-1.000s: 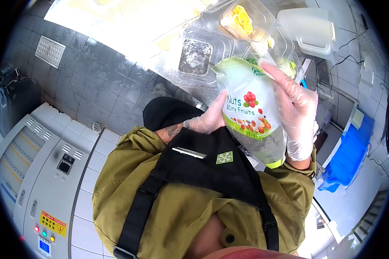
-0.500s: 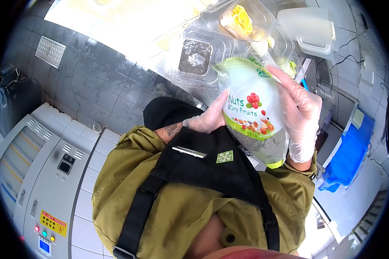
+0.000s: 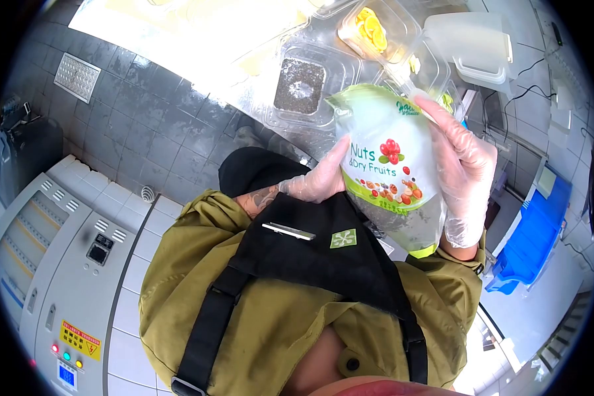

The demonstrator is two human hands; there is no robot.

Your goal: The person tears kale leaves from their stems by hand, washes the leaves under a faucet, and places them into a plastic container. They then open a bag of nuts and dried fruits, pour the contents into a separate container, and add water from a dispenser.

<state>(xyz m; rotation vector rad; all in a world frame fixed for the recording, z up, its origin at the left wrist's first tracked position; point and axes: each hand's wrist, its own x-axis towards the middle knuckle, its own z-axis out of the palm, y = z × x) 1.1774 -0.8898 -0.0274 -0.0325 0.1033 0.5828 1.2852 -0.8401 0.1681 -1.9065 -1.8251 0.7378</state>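
Observation:
A white and green bag (image 3: 393, 165) printed "Nuts & Dry Fruits" is held upright in front of my chest, its clear lower part showing dark contents. My left hand (image 3: 320, 177), in a clear glove, presses against one side of the bag. On the other side, my right hand (image 3: 465, 165), gloved too, grips the bag near its top edge. Just beyond the bag, a clear square container (image 3: 299, 86) holds dark grains with a whitish patch. Behind it stands a clear container (image 3: 371, 32) with yellow slices.
A metal table (image 3: 257, 105) carries the containers. Farther right are a translucent bin (image 3: 472, 46) and a blue basket (image 3: 531, 231). A grey electrical cabinet (image 3: 66, 284) stands at left, and a floor drain (image 3: 77, 78) lies upper left.
The bag and my right hand have shifted slightly to the right. More of the container's dark grains show a darker surface. My left hand has hardly moved.

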